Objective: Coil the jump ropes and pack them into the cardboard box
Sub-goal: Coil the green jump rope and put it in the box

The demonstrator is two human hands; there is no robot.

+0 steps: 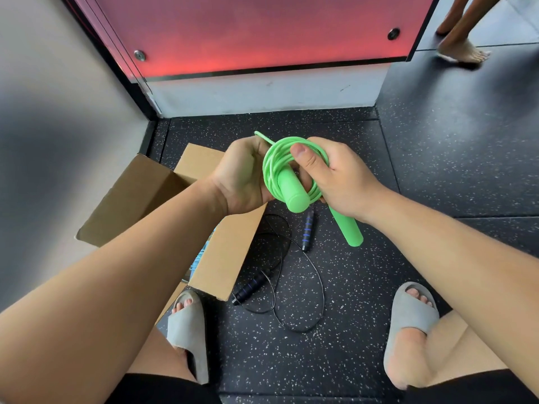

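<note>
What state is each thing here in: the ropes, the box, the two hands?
Green rope: coiled, held up in both hands, handles sticking out.
Black rope: uncoiled, lying loose on the floor.
Box: open, flaps up, beside the black rope.
Left hand: grips the green coil.
Right hand: grips the coil, thumb pressed on it.
</note>
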